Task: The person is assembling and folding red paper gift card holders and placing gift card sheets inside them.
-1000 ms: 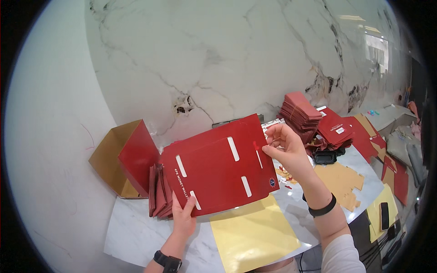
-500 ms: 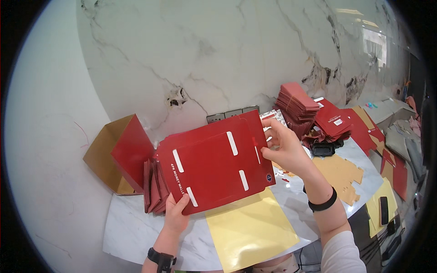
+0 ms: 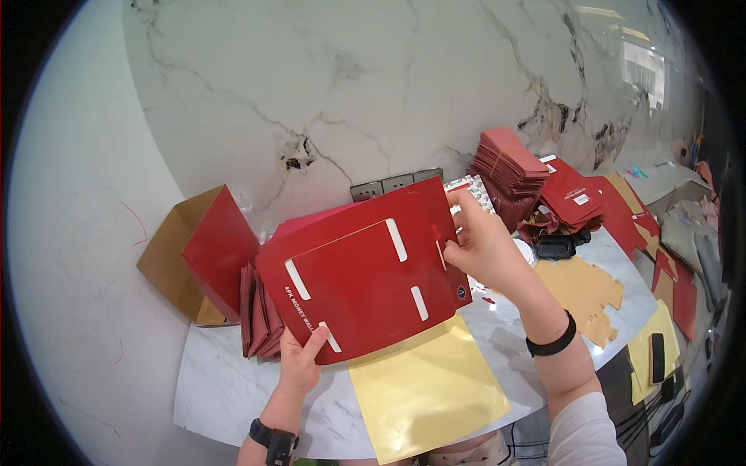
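Observation:
A large red printed card sheet (image 3: 353, 272) with several white slots is held up above the table, tilted. My left hand (image 3: 301, 359) grips its lower left corner, thumb on the front and fingers hidden behind. At the sheet's right edge, my right hand (image 3: 486, 247) pinches the side by a narrow slot, thumb in front and the other fingers curled behind. Beneath the sheet, a glossy yellow sheet (image 3: 427, 392) lies on the marble-patterned table (image 3: 225, 396).
Left stands an open red and brown box (image 3: 221, 252) beside folded red pieces (image 3: 259, 318). Banded red stacks (image 3: 509, 167), red cards (image 3: 571, 194), a black tray (image 3: 553, 247) and a tan cut-out card (image 3: 579, 289) occupy the right. Sockets (image 3: 398, 183) line the marbled wall.
The right-hand side of the red sheet has bent back further under my right hand. The sheet has tilted slightly, and both hands keep their hold. The whole view has shifted a little.

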`<state>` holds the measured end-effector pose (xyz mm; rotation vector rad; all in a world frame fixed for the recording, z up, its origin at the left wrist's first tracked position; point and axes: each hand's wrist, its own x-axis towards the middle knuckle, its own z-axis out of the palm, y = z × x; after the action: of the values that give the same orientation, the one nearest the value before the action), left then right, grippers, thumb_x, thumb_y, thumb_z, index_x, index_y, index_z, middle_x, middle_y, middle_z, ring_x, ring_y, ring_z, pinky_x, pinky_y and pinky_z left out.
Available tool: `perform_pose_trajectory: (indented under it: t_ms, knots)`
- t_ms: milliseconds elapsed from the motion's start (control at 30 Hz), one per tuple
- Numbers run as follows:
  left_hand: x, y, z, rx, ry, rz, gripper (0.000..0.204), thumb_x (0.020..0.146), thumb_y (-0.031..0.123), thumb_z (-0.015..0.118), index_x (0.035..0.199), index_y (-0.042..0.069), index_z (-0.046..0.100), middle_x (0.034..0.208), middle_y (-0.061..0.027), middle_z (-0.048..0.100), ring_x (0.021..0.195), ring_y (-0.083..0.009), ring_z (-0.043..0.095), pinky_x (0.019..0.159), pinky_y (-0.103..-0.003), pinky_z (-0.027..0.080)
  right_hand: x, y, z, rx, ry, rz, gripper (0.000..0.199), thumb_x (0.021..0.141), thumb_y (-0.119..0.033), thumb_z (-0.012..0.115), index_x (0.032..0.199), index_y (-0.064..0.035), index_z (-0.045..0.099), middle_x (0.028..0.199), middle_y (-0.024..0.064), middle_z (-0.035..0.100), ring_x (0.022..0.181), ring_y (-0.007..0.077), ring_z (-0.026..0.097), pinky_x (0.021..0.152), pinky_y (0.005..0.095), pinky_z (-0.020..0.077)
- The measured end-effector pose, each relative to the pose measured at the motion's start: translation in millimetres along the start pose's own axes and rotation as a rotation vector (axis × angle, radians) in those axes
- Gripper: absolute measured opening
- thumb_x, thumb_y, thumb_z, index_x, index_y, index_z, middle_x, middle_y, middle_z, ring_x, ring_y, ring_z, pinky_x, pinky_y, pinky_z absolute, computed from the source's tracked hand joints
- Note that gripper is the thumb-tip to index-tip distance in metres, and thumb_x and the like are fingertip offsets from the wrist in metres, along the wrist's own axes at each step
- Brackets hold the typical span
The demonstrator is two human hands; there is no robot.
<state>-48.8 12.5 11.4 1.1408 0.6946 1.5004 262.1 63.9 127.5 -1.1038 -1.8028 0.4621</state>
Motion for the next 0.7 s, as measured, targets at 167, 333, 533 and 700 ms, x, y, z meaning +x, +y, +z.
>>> perform_pose_trajectory:
  t_ms: [167,333,533,700]
  knots:
    - [4.8,0.2,1.0,-0.006,0.12,-0.007,0.035,0.098,0.004,0.061,0.132,0.006,0.054,0.13,-0.0048,0.062,0.116,-0.0139,0.06,0.099,-0.033,0.051,4.4,-5.7,-24.1,0.538,-0.268,0.169,0.023,0.092,0.0,0.065,0.114,0.003,0.061,0.1,0.0051,0.071,0.093,0.0119,0.067,0.085,0.0297,0.0552]
    - [5.0,5.5,4.6,-0.054,0.078,-0.014,0.035,0.099,0.005,0.06,0.134,0.006,0.053,0.131,-0.0049,0.061,0.117,-0.0149,0.06,0.1,-0.034,0.051,4.4,-3.4,-34.5,0.795,-0.355,0.275,0.023,0.095,-0.006,0.067,0.117,0.0022,0.067,0.108,0.0085,0.072,0.096,0.0119,0.067,0.089,0.0293,0.055]
    - [5.0,6.6,5.7,-0.09,0.069,-0.036,0.035,0.099,0.005,0.059,0.134,0.007,0.053,0.131,-0.0042,0.061,0.117,-0.015,0.061,0.1,-0.034,0.051,4.5,6.3,-31.5,0.791,-0.446,0.099,0.012,0.099,-0.008,0.061,0.104,-0.0003,0.068,0.102,0.0035,0.071,0.092,0.0097,0.066,0.081,0.0316,0.0552]
    - [2.9,10.4,7.5,-0.09,0.095,-0.014,0.036,0.099,0.006,0.059,0.135,0.007,0.052,0.131,-0.0044,0.061,0.118,-0.0152,0.06,0.1,-0.034,0.051,-2.1,10.4,-16.9,-0.264,0.185,-0.069,0.008,0.087,0.004,0.059,0.092,0.0005,0.065,0.09,0.0163,0.067,0.089,0.0312,0.067,0.078,0.0395,0.0524]
